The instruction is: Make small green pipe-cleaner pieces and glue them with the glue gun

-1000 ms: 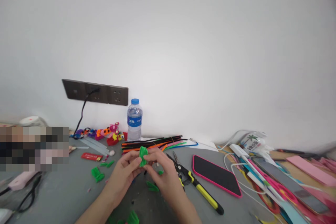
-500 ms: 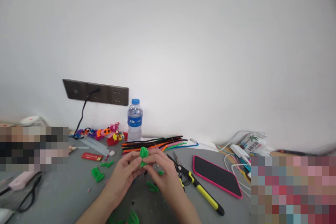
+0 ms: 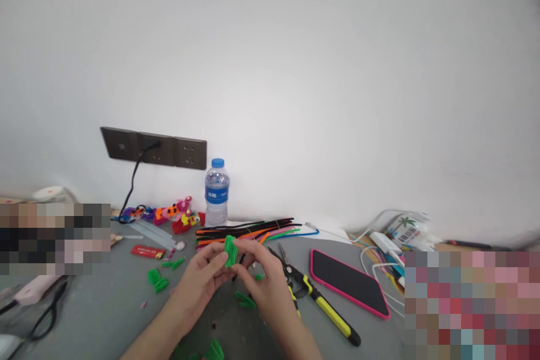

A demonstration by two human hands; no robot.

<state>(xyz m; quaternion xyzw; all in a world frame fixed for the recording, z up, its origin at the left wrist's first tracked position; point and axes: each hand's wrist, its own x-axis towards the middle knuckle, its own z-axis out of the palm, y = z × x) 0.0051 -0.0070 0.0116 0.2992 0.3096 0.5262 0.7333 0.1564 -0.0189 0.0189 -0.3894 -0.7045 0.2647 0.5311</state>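
A: Where is the green fuzzy piece (image 3: 230,251)?

B: Raised between the two hands, nearly upright, above the gray tabletop (image 3: 113,309). Its folds run lengthwise.

A: Which hand has it?

B: The left hand (image 3: 205,275), pinching its lower part between thumb and fingers. The right hand (image 3: 268,275) meets it from the other side, index finger near the upper edge, thumb lower down, a gap between them. I can't tell whether that hand grips or only touches.

A: And close around the hands?

B: More green. A small flat piece (image 3: 245,299) lies between the forearms. A folded piece (image 3: 157,280) lies left of the left hand, with thin green scraps (image 3: 172,264) just beyond it.

A: To the right?

B: Pliers (image 3: 329,310) with yellow-and-black handles, partly hidden by the right hand, then a phone (image 3: 350,283) lying screen up in a pink case.

A: Farther back?

B: A bundle of fuzzy stems (image 3: 244,230), mostly black and orange, behind the hands. A water bottle (image 3: 217,197) with a blue cap stands just beside it, near the wall (image 3: 316,95). Left of the bottle sit colorful fuzzy figures (image 3: 172,212).

A: Anything above those?

B: A dark socket panel (image 3: 154,148), a black cord (image 3: 132,183) hanging from it.
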